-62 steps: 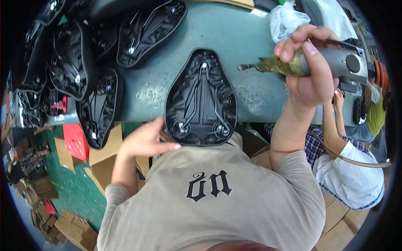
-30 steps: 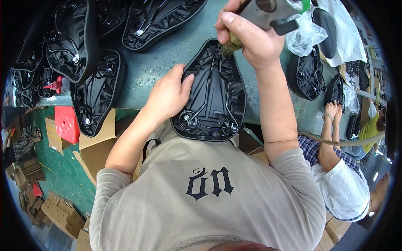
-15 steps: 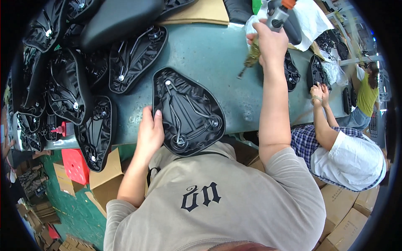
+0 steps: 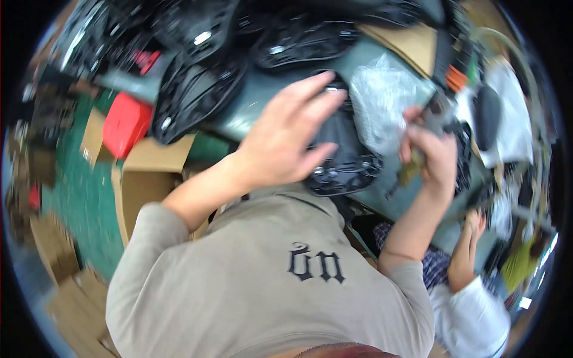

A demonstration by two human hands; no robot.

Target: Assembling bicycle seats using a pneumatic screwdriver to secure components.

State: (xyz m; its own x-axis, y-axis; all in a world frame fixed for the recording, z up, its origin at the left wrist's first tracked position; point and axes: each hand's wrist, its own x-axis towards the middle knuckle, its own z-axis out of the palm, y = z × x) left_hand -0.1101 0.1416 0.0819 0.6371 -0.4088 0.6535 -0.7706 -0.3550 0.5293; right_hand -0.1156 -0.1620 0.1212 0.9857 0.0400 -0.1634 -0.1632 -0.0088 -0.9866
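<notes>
An upside-down bicycle saddle (image 4: 343,140) lies at the table's near edge in front of me, its black underside and metal rails facing up. Over its left side is my left hand (image 4: 292,131), fingers spread and thumb out; contact with the saddle is hard to make out. My right hand (image 4: 433,146) grips a grey power screwdriver (image 4: 440,110) with a brass-coloured front end. The tool's bit points down toward the table, to the right of the saddle. Between the saddle and this hand lies a crumpled clear plastic bag (image 4: 382,104).
More upturned saddles (image 4: 200,89) crowd the table's left and far side. A cardboard sheet (image 4: 406,45) lies at the back. Below the left edge are a red stool (image 4: 125,125) and an open carton (image 4: 149,173). A co-worker's hands (image 4: 476,224) are at the right.
My view has swung, shifting the scene. My left hand has left the saddle's edge and spread open above it. The right hand has brought the screwdriver lower and nearer. The clear bag now lies beside the saddle.
</notes>
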